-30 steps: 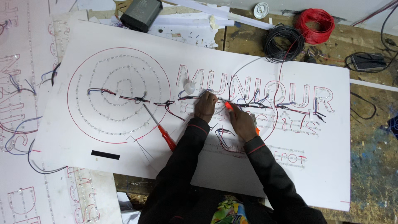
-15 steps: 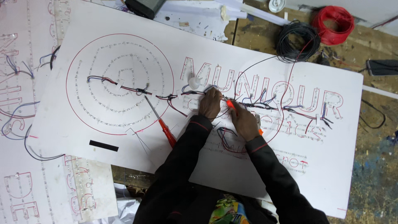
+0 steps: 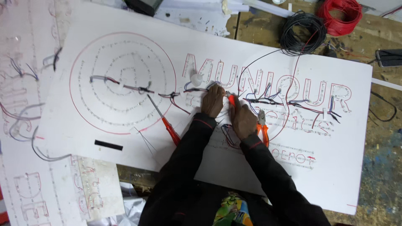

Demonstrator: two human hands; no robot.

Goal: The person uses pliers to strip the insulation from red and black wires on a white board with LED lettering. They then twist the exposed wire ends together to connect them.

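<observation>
Nearest the camera, two dark sleeves with thin red cuffs run up from the bottom edge, where the body is cut off. The right hand (image 3: 243, 120) lies knuckles-up on the white sign board (image 3: 335, 167), fingers curled around a small orange-handled tool (image 3: 231, 99) whose tip is hidden between the two hands. The left hand (image 3: 212, 100) is just beside it, fingers bent down onto the thin wires (image 3: 197, 89) that run along the board; whether it pinches a wire or only presses on it cannot be made out. Orange-handled pliers (image 3: 263, 125) lie on the board touching the right wrist, partly hidden by it. A red-handled screwdriver (image 3: 164, 121) lies slanted to the left of the left sleeve, its blade reaching the edge of the red-outlined circle (image 3: 79, 109). A short black strip (image 3: 108, 145) lies below that circle. A small white cap-like piece (image 3: 196, 79) stands near the left hand; its kind is unclear. Farther off, on the worn wooden bench (image 3: 377, 138), a black wire coil (image 3: 302, 32) and a red wire coil (image 3: 339, 14) sit side by side, the red one cut off by the top edge.
</observation>
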